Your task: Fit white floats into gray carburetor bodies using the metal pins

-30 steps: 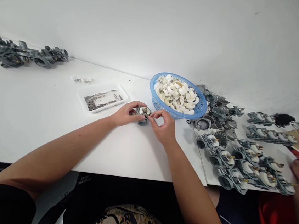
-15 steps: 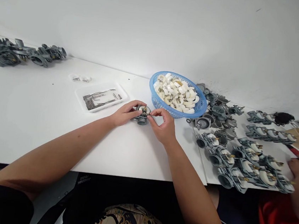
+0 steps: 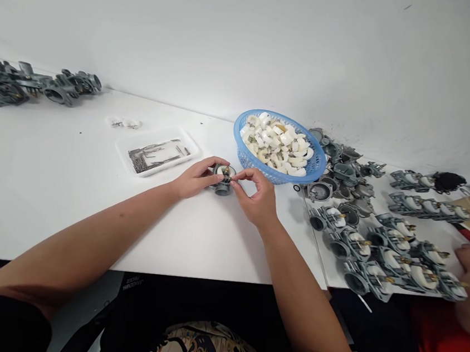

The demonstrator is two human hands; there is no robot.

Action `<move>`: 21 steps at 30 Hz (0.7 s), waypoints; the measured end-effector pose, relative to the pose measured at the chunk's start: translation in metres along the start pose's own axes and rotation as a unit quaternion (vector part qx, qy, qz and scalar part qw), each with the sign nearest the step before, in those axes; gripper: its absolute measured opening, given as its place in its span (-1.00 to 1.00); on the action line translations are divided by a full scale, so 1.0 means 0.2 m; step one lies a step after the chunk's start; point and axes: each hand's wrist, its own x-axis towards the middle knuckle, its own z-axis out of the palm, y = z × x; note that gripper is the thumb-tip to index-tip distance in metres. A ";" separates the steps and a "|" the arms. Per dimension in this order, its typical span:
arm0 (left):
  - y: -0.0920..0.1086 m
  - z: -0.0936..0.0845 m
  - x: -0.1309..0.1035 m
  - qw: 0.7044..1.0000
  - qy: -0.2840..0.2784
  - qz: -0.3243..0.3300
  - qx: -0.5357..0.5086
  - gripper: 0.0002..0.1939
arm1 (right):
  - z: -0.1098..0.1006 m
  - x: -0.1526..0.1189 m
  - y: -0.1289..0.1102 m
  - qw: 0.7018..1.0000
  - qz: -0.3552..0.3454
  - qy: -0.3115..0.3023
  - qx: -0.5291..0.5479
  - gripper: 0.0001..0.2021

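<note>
Left hand (image 3: 196, 179): gripping a metal part (image 3: 221, 190), fingers parted around it.
Right hand (image 3: 260, 197): pinching nearly closed at its side; whether on anything, cannot tell.
Metal part: being held between the worktop's (image 3: 211, 241) front and back edges.
Basket (image 3: 253, 164): standing near the back edge.

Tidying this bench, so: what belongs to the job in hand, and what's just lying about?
In the job:
metal part in left hand
likely white pieces in blue basket
likely pins in white tray

Apparently lying about:
black ring
dark speck
</note>
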 end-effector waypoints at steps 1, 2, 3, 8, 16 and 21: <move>0.00 0.00 0.00 1.000 0.001 0.000 0.000 -0.47 | 0.00 0.00 0.00 1.000 0.001 -0.001 0.000 -0.91; 0.00 0.00 0.00 1.000 0.002 -0.001 0.001 -0.47 | 0.00 0.00 0.00 1.000 0.000 -0.001 0.000 -0.92; 0.00 0.00 0.00 1.000 0.002 0.000 0.003 -0.47 | 0.00 0.00 0.00 1.000 0.000 -0.001 0.001 -0.92; 0.01 0.00 -0.01 1.000 0.003 0.004 0.013 -0.49 | 0.00 0.00 0.00 1.000 -0.006 0.001 0.008 -0.89; 0.00 0.00 0.00 1.000 -0.003 0.017 0.023 -0.51 | 0.00 0.00 0.01 1.000 -0.005 -0.025 0.018 -0.88; 0.00 0.00 0.00 1.000 -0.007 0.017 0.021 -0.50 | 0.00 0.00 0.01 0.999 -0.007 -0.039 0.025 -0.88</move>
